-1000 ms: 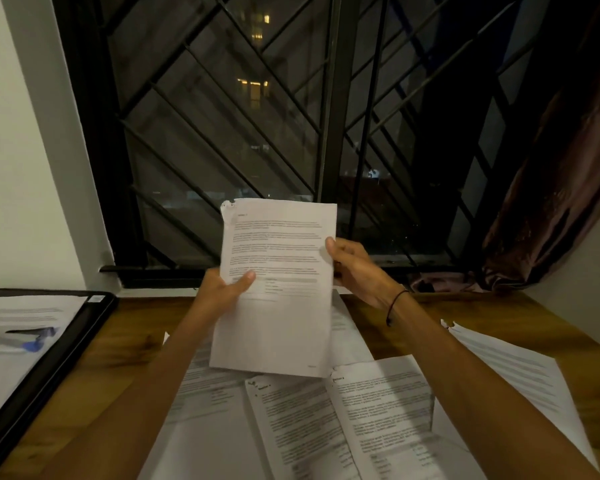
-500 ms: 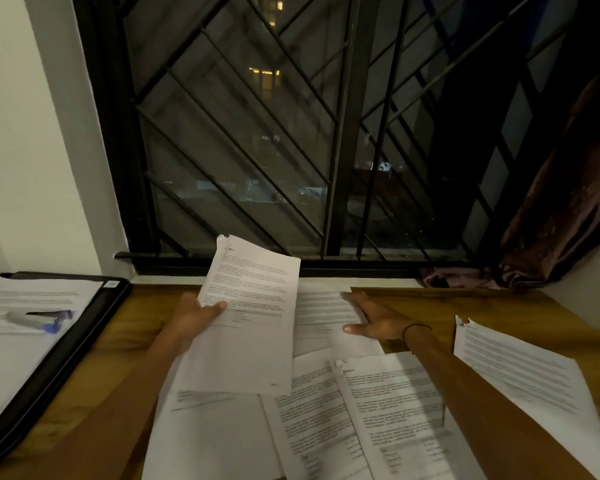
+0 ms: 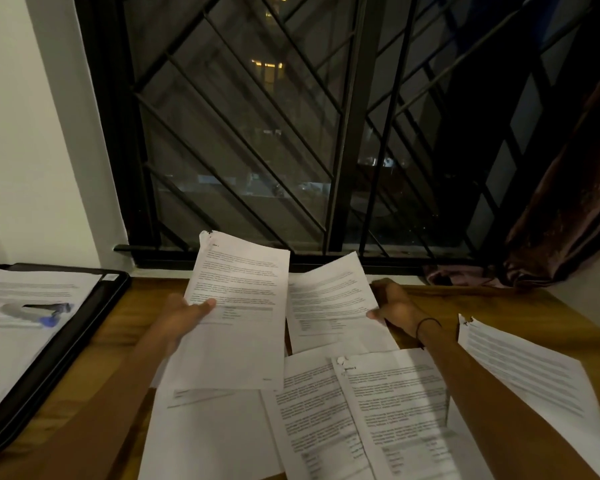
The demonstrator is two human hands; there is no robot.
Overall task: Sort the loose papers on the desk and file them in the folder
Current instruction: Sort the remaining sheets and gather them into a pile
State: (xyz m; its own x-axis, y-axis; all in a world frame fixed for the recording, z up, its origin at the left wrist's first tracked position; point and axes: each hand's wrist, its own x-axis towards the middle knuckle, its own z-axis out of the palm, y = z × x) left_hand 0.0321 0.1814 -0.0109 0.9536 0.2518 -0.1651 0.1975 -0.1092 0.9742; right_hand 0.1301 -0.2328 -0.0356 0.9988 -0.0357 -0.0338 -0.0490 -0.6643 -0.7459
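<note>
Head view, the only one we get: the left hand (image 3: 184,315) holds one printed sheet (image 3: 236,317) lifted and tilted off the desk (image 3: 142,306), thumb on the front at its left edge, remaining fingers hidden behind the paper. The right hand (image 3: 397,306) pinches the right edge of a second sheet (image 3: 329,303), thumb on top, other fingers curled behind; its far end is raised, and we cannot tell whether the near end touches the desk. A dark band (image 3: 426,325) circles that wrist. Near us, loose papers (image 3: 326,417) overlap on the desk, three or more, text side up. Another sheet (image 3: 527,382) with a torn corner lies apart at the right. The folder (image 3: 66,341), black, lies open at the far left, with a paper (image 3: 25,341) already in it and a stapler (image 3: 39,311) resting on that paper. Behind the desk we see a barred window (image 3: 291,133), dark outside, and a brownish curtain (image 3: 568,202) at the right.
</note>
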